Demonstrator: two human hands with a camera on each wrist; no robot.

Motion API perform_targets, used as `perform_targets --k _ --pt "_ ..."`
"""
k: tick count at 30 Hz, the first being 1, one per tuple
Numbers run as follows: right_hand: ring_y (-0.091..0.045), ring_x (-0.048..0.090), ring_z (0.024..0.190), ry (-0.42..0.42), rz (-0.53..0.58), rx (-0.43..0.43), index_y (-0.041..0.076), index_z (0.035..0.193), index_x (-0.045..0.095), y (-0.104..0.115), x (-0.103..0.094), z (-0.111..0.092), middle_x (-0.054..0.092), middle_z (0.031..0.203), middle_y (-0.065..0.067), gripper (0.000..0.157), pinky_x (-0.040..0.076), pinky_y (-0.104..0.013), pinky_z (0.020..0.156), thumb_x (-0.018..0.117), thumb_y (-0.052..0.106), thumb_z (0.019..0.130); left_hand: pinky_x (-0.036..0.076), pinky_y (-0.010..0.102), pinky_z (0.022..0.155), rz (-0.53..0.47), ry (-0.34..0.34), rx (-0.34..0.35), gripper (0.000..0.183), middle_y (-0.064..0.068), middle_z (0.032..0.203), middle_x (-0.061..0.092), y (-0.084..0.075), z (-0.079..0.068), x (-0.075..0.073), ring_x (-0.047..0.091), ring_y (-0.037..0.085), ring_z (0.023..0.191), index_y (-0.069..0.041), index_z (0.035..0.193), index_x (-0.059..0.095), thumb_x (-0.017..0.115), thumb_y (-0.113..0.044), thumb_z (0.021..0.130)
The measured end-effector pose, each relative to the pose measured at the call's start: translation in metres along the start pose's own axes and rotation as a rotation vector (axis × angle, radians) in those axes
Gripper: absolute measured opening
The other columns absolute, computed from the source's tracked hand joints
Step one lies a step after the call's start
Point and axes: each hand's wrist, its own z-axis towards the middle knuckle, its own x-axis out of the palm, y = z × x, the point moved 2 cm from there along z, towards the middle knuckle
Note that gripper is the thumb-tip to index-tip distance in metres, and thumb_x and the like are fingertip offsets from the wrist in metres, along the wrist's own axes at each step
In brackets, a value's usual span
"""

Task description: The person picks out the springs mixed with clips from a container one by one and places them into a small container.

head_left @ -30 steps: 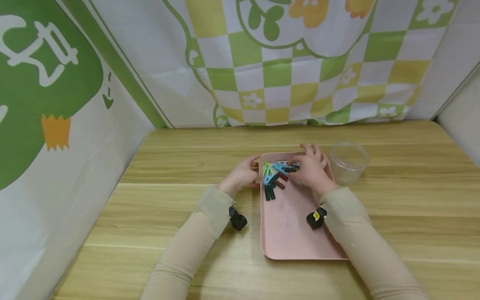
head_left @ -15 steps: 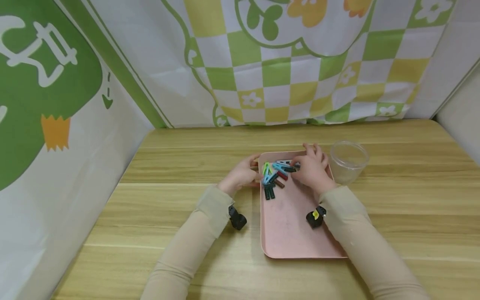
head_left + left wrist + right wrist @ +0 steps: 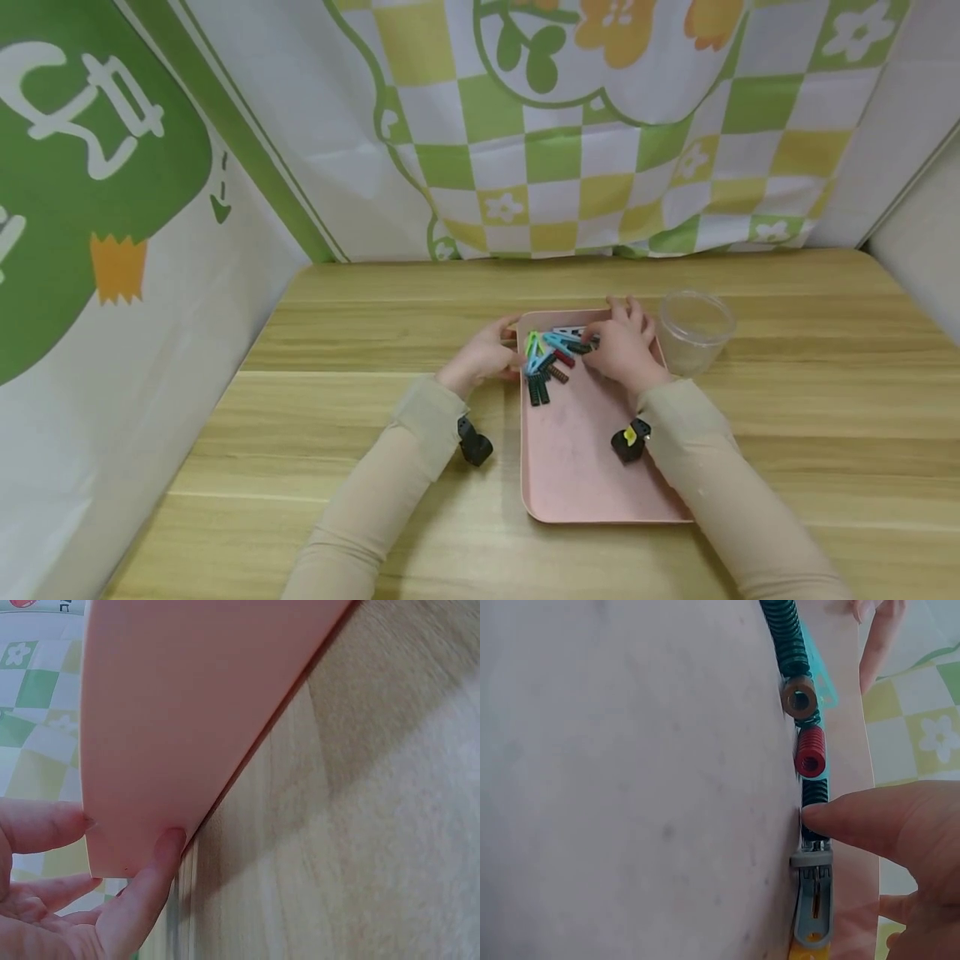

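A pink tray (image 3: 585,467) lies on the table. At its far left corner, my left hand (image 3: 483,354) touches the outer wall; the left wrist view shows thumb and index finger against it. My right hand (image 3: 622,350) is over the tray's far right part. In the right wrist view its thumb reaches a dark spring (image 3: 815,793) beside a grey clip (image 3: 814,900); its other fingertips are partly hidden. Near the left hand lie light-blue clips (image 3: 540,357), a lime-green clip (image 3: 533,343), a red spring (image 3: 564,358), a brown spring (image 3: 558,374) and dark green springs (image 3: 538,389).
A clear round plastic container (image 3: 695,333) stands right of the tray, close to the right hand. The wooden table (image 3: 360,333) runs back to a checked cloth (image 3: 555,158). A black wrist camera (image 3: 474,443) sits on the left wrist, another on the right.
The right hand has shifted slightly to the right over the tray. The left hand stays at the tray wall. The head view has tilted a little, so the scene sits slightly lower.
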Motion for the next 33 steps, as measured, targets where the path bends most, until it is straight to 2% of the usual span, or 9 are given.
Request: perform_targets --k 33 --pt "-0.046 -0.003 0.14 0.005 -0.018 -0.01 0.006 0.093 0.074 0.0033 0.0012 -0.0025 0.017 0.152 -0.027 0.014 -0.002 -0.066 0.109 0.072 0.012 0.081 0.058 0.038 0.079 0.001 -0.005 0.001 0.077 0.019 0.146 0.035 0.001 0.0003 0.0004 0.057 0.029 0.104 -0.015 0.151 0.025 0.056 0.012 0.086"
